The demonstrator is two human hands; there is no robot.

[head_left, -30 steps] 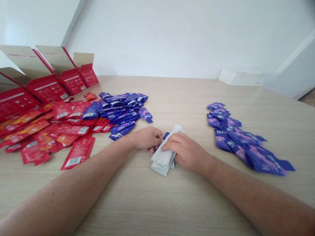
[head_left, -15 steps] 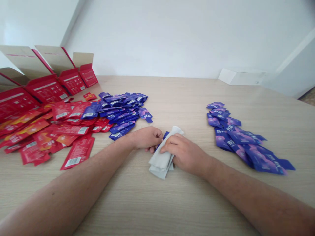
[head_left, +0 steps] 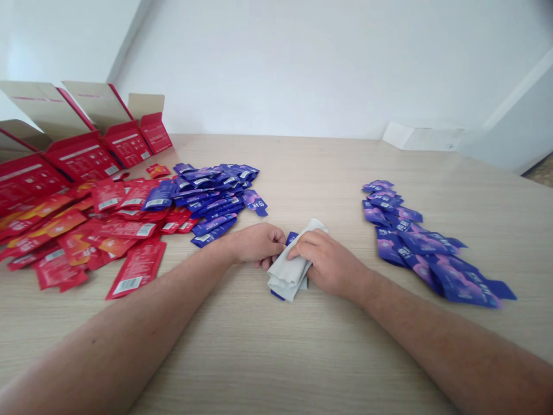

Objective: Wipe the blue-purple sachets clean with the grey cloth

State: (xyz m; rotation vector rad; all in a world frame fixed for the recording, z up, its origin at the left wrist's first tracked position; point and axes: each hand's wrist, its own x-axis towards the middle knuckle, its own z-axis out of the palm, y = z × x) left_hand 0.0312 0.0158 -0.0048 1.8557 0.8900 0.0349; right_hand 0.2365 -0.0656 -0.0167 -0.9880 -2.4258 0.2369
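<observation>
My right hand [head_left: 332, 265] is closed on a folded whitish cloth [head_left: 287, 270], which lies over a blue-purple sachet [head_left: 291, 237] in the middle of the table. Only the far tip and a near corner of that sachet peek out from beneath the cloth. With fingers curled in a pinch, my left hand [head_left: 261, 242] grips the sachet's left edge, partly hidden by the fingers. Just beyond my left wrist lies a heap of blue-purple sachets [head_left: 211, 190], one of them apart at its right side.
Red and orange sachets [head_left: 125, 227] are heaped at the left. Behind them stand several opened red cartons [head_left: 82, 153]. An overlapping row of blue-purple sachets [head_left: 425, 248] runs along the right. A white box [head_left: 425, 137] lies near the wall on the wooden table [head_left: 311, 357].
The cloth in my right hand has shifted slightly right and away from me, baring a near corner of the sachet under it. My left hand has stayed in place.
</observation>
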